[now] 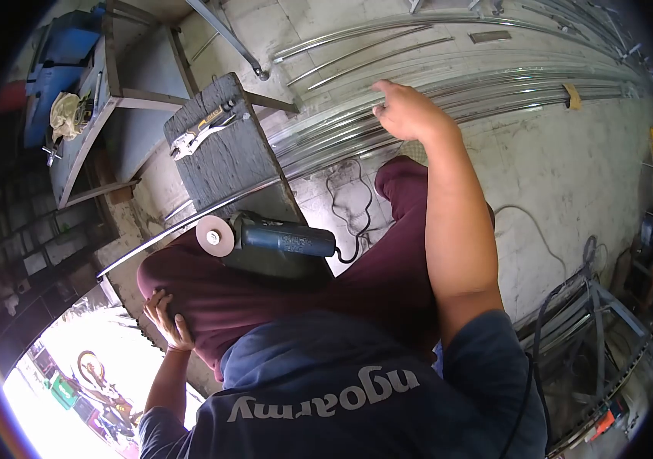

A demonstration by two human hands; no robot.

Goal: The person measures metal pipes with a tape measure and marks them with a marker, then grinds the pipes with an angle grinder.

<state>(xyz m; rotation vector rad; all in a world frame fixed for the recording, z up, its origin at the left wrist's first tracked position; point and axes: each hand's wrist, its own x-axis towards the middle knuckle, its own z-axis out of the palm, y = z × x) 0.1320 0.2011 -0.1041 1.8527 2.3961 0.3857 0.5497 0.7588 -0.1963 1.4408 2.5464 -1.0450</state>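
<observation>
My left hand (169, 320) rests on my left knee, fingers spread over the maroon trousers. My right hand (409, 112) is stretched forward above long metal tubes on the floor; its index finger and thumb are apart, with nothing visible between them. An angle grinder (284, 236) with a pale round disc (215, 236) lies between my legs on a dark wooden bench (215, 172). A long thin metal tube (189, 220) lies across the bench, beyond the grinder. Locking pliers (198, 142) lie farther up the board, beside a yellow-and-black tool (215, 116).
The grinder's black cord (368, 203) loops on the floor. Bundles of shiny tubes (495, 80) stretch across the floor ahead. A metal-framed table (139, 99) stands at the left, near blue bins (66, 46). Metal frames (598, 314) stand at the right.
</observation>
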